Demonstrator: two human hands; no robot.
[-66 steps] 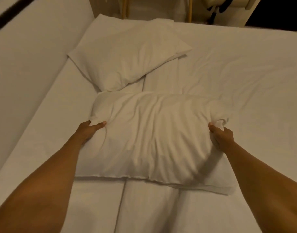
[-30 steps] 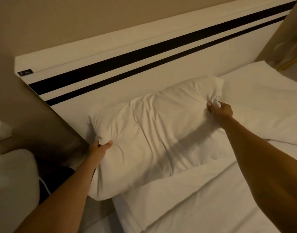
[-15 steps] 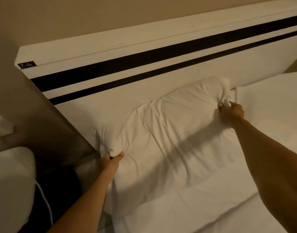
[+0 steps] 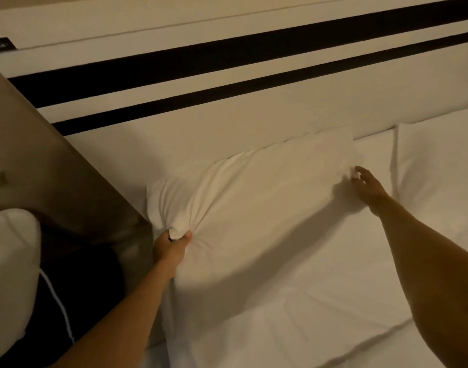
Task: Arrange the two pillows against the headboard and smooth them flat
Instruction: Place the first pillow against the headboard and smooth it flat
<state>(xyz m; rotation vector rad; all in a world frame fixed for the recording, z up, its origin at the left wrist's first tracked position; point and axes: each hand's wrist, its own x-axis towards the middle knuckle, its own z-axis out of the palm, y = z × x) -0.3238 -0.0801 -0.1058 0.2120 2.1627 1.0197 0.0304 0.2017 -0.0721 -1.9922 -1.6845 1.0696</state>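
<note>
White fabric pillow (image 4: 254, 208) lies against striped headboard (image 4: 227, 123); left hand (image 4: 171, 247) pinches its corner, right hand (image 4: 369, 185) open, fingers spread, holding nothing.

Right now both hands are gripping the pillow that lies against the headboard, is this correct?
Not quite. The head view shows only the left hand gripping the pillow; the right hand is open at its other end. The pillow does lie against the headboard.

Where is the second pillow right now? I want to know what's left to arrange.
In the head view the second pillow lies at the far right, against the headboard, just beyond the right hand.
</note>
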